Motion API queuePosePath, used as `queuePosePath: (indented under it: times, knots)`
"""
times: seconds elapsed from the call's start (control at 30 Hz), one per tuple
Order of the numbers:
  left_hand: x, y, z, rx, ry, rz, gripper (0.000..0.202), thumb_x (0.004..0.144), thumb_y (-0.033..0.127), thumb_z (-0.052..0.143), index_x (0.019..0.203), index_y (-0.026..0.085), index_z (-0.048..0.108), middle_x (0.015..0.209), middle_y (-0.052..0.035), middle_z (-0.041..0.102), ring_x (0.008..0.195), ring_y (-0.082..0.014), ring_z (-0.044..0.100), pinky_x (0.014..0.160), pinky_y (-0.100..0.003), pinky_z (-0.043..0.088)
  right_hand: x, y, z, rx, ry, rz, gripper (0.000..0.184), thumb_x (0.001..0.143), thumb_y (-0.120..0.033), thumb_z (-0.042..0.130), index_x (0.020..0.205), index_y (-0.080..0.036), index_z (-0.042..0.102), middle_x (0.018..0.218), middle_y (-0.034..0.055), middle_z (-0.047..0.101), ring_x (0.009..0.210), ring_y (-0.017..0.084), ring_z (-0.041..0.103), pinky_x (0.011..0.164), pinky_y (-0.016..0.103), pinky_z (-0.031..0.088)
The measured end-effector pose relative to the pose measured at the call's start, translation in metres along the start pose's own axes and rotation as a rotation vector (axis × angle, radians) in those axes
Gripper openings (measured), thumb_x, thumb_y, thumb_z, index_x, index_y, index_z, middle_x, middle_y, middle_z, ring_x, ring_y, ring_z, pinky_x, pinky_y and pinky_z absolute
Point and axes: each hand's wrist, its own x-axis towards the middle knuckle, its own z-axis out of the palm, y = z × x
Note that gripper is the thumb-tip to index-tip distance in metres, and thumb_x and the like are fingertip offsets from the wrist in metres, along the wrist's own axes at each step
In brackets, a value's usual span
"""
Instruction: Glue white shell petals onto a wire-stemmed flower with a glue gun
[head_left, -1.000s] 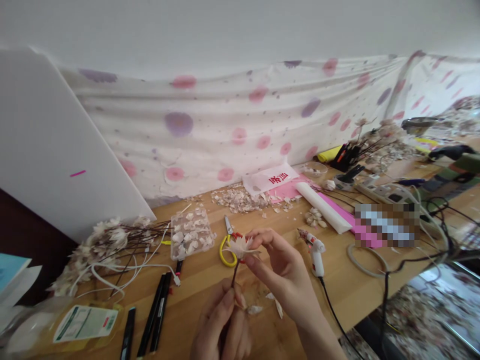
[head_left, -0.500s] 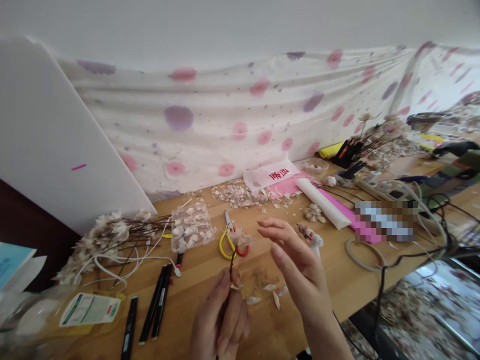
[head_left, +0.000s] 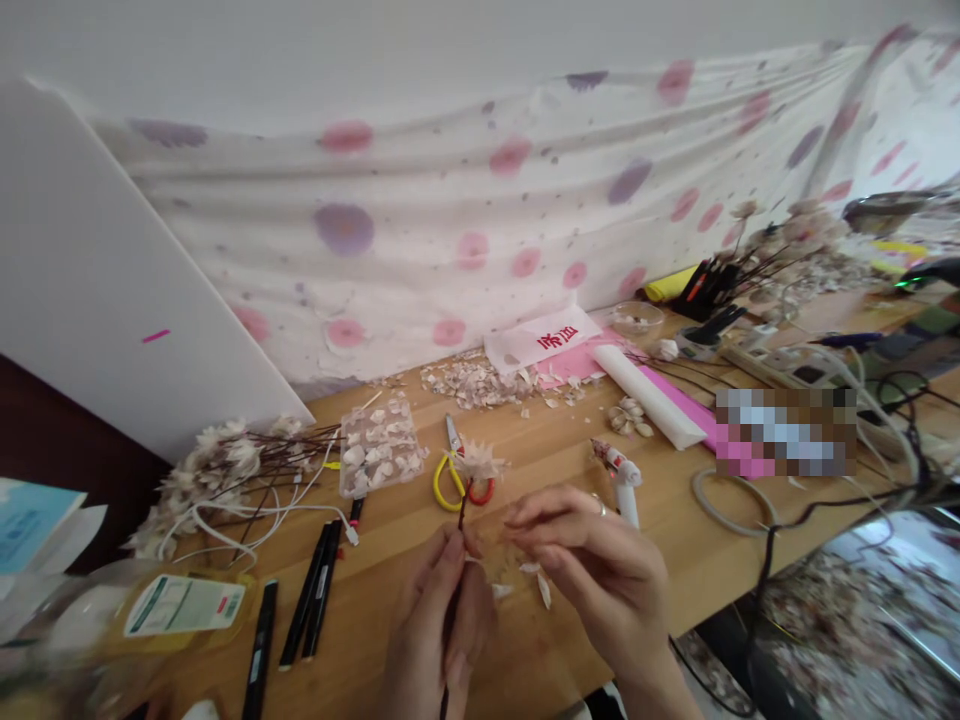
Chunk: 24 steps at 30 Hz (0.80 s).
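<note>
My left hand (head_left: 442, 625) is closed on the thin dark stem of a small pale petal flower (head_left: 480, 464), which stands upright above the wooden table (head_left: 390, 560). My right hand (head_left: 600, 575) hovers low beside it, fingers bent and reaching toward loose petal pieces (head_left: 541, 585) on the wood just under the flower; whether it pinches one is unclear. Yellow-handled scissors (head_left: 448, 472) lie right behind the flower. A white glue gun (head_left: 622, 478) rests just beyond my right hand.
A clear tray of petal pieces (head_left: 380, 456) and a bundle of finished flowers (head_left: 225, 470) with white cables lie at left, black pens (head_left: 315, 590) in front. A petal heap (head_left: 472, 382), white roll (head_left: 652, 395), pink sheet and tangled cords fill the right.
My right hand left the flower head, lifted open, then dropped down to the petal pieces on the table. My left hand kept hold of the stem. The view swung slightly.
</note>
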Motion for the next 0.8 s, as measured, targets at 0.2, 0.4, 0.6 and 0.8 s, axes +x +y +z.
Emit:
queuePosePath:
  times: [0.2, 0.4, 0.6, 0.8]
  knots:
    - [-0.004, 0.011, 0.002, 0.042, -0.057, -0.014, 0.027, 0.097, 0.041, 0.057, 0.09, 0.02, 0.074, 0.037, 0.0132, 0.028, 0.033, -0.0047, 0.011, 0.041, -0.017, 0.027, -0.002, 0.011, 0.006, 0.07, -0.111, 0.087, 0.018, 0.09, -0.018, 0.068, 0.097, -0.03, 0.079, 0.094, 0.0026, 0.08, 0.083, 0.02, 0.077, 0.075, 0.032, 0.062]
    - [-0.004, 0.014, 0.0, 0.035, -0.122, -0.031, 0.028, 0.099, 0.04, 0.053, 0.09, 0.022, 0.071, 0.038, 0.0131, 0.027, 0.033, -0.0054, 0.012, 0.042, -0.018, 0.027, -0.004, 0.022, 0.011, 0.069, 0.0, 0.224, 0.011, 0.09, -0.026, 0.069, 0.088, -0.027, 0.08, 0.087, 0.0034, 0.081, 0.074, 0.018, 0.076, 0.066, 0.026, 0.06]
    - [-0.006, 0.01, 0.003, 0.188, 0.038, 0.062, 0.028, 0.096, 0.043, 0.058, 0.084, 0.02, 0.069, 0.037, 0.0124, 0.034, 0.034, -0.0047, 0.012, 0.04, -0.02, 0.018, -0.003, 0.018, 0.007, 0.15, 0.176, 0.288, 0.009, 0.091, -0.03, 0.069, 0.089, -0.027, 0.077, 0.07, -0.0006, 0.075, 0.065, 0.014, 0.072, 0.061, 0.02, 0.058]
    - [-0.011, 0.008, 0.001, 0.373, 0.256, 0.147, 0.029, 0.09, 0.047, 0.066, 0.076, 0.021, 0.066, 0.036, 0.0108, 0.038, 0.033, -0.0057, 0.017, 0.037, -0.022, 0.014, -0.006, 0.004, 0.001, 0.04, 0.162, 0.24, 0.013, 0.096, -0.031, 0.063, 0.089, -0.028, 0.074, 0.075, -0.0007, 0.071, 0.072, 0.014, 0.069, 0.064, 0.02, 0.055]
